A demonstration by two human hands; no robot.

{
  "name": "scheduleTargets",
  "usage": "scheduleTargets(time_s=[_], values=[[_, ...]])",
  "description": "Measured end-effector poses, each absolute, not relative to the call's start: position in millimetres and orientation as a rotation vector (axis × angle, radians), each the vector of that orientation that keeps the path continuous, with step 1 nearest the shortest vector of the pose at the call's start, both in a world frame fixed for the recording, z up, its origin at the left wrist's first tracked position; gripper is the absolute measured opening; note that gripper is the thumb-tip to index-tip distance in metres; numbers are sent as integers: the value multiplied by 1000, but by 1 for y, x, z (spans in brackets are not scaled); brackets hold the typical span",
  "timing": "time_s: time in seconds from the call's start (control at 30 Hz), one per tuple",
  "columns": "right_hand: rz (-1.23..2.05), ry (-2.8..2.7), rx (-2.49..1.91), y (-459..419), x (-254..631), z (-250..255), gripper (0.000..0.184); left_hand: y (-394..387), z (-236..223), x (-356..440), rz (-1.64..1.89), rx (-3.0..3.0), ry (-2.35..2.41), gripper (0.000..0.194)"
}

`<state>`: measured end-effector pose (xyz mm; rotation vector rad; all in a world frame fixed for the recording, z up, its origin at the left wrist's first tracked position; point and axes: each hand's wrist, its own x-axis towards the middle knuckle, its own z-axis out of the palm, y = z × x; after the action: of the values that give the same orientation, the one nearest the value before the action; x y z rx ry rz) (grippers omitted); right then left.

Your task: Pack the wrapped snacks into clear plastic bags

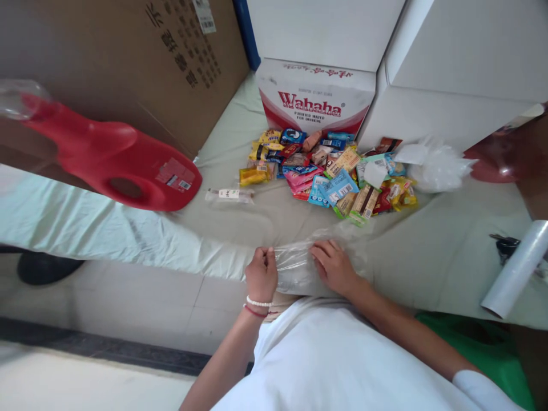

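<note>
A clear plastic bag (295, 271) lies stretched between my hands at the front edge of the cloth-covered surface. My left hand (261, 274), with a white bead bracelet and a red cord at the wrist, is closed in a pinch on the bag's left end. Bent fingers of my right hand (334, 266) grip the bag's right part, the thumb mostly hidden. Just beyond lies a pile of small wrapped snacks (303, 171) in many colours. Left of the pile is a narrow clear packet (230, 195) with a white label.
A red jug (145, 142) lies to the left before a large brown carton (128, 68). A Wahaha box (317, 97) and white boxes (462, 45) stand behind the snacks. Crumpled clear plastic (440, 165), a plastic film roll (518, 274) and keys (507, 245) are on the right.
</note>
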<state>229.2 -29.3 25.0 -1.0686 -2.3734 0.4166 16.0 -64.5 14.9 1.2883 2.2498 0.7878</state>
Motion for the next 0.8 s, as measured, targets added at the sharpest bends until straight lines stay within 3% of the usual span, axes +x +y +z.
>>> scheduleTargets(time_s=[0.1,0.2,0.33,0.47,0.6,0.8], values=[[456,-2405,-1156,-25,229,8,35,-69,10,5,721,1466,2309,23],[501,-2522,-1170,-21,221,12,47,-76,12,8,889,1865,2308,18],[536,-2702,-1202,-11,208,28,53,-68,22,29,1036,2221,1993,23],[540,-2834,-1188,-4,200,34,46,-32,31,51,917,2091,2009,60],[474,-2873,-1218,-8,200,35,43,17,35,41,743,1808,1894,22],[348,-2869,-1114,-25,214,29,63,65,35,-17,704,1125,1906,10]])
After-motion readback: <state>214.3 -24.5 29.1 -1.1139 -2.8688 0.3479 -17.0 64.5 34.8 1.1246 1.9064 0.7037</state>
